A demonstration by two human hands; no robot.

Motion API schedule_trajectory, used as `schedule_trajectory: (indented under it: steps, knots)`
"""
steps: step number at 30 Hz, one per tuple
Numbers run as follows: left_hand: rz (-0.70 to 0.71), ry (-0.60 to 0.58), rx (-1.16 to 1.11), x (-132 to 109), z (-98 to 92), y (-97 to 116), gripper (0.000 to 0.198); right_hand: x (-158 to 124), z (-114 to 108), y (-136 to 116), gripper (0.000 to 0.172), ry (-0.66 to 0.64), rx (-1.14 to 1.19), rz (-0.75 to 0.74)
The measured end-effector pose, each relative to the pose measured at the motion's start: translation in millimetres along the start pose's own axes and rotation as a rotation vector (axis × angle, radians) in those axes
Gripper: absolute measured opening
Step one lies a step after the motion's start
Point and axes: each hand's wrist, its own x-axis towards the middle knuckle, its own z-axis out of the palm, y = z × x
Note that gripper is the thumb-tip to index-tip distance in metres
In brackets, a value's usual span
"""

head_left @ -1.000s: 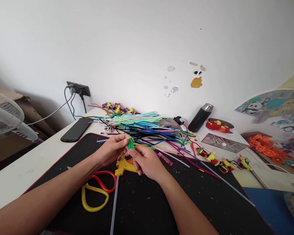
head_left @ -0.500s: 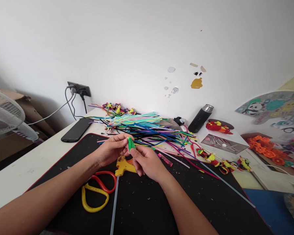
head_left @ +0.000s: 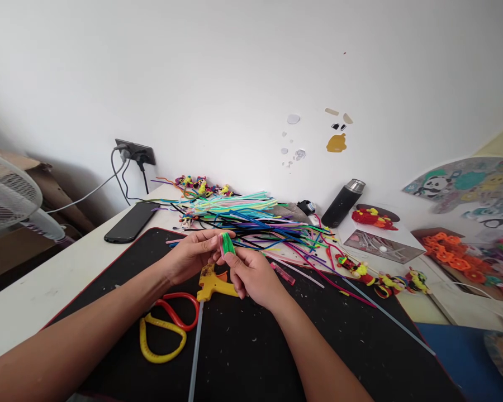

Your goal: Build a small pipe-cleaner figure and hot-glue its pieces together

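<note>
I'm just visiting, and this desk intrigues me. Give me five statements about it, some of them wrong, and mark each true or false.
1. The left hand and the right hand both hold the small green piece. True.
2. The scissors lie to the right of the yellow glue gun. False: their handles lie to its left.
3. A pile of fuzzy stems lies beyond the hands. True.
4. The phone lies in the middle of the black mat. False: it lies on the white table, left of the mat.
5. A glue stick extends from the glue gun toward the viewer. True.
</note>
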Motion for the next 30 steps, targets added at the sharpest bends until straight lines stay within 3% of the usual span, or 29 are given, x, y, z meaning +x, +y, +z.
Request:
schedule_trajectory:
  steps: [10, 16, 25, 30]
  knots:
    - [-0.002, 0.012, -0.007, -0.7, 2.2, 1.8, 0.033, -0.2, 0.6, -1.2, 0.05, -0.033, 0.018, 0.021]
    - [0.057, 0.085, -0.001, 1.6, -0.2, -0.2, 0.034, 2.3, -0.9, 1.2, 0.052, 0.031, 0.029, 0.015]
    - [0.069, 0.102, 0.124, 1.6, -0.8, -4.2, 0.035, 0.5, 3.1, 4.0, 0.043, 0.072, -0.124, -0.035]
    - [0.064, 0.072, 0.148, 1.4, -5.7, 1.5, 0.046, 0.0, 3.9, 3.0, 0.039, 0.087, -0.199, -0.041]
